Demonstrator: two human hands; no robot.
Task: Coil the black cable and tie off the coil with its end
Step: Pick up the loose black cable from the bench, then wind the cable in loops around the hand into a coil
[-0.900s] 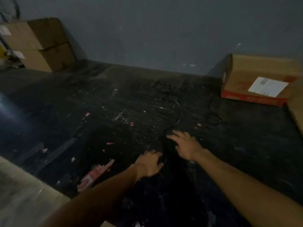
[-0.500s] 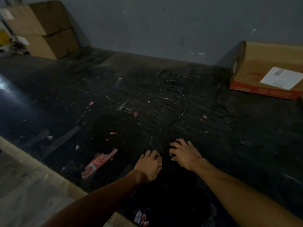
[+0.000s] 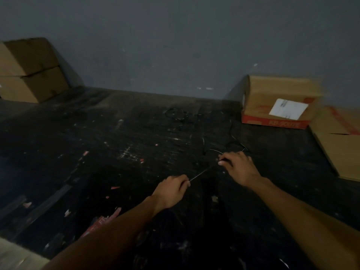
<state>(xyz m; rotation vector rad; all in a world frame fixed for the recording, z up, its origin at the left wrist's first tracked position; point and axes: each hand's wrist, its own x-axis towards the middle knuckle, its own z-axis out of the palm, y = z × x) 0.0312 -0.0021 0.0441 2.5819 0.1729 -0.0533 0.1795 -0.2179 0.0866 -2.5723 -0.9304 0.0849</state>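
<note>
A thin black cable (image 3: 200, 173) lies loose on a dark, scratched table (image 3: 116, 152). A short stretch of it runs taut between my two hands. My left hand (image 3: 172, 190) pinches the near end with closed fingers. My right hand (image 3: 238, 166) grips the cable farther out, to the right. Beyond my right hand the cable bends in loose curves across the table toward a small tangle (image 3: 175, 114) near the wall. It is hard to follow against the dark surface.
A cardboard box with a white label (image 3: 278, 102) stands at the back right, with a flat carton (image 3: 341, 141) beside it at the right edge. Two stacked boxes (image 3: 29, 71) sit at the back left. Red paper scraps (image 3: 97, 223) dot the table. A grey wall rises behind.
Both hands were resting low on the table close together. They have closed on the cable and moved apart, the right hand going up and right, pulling a stretch taut.
</note>
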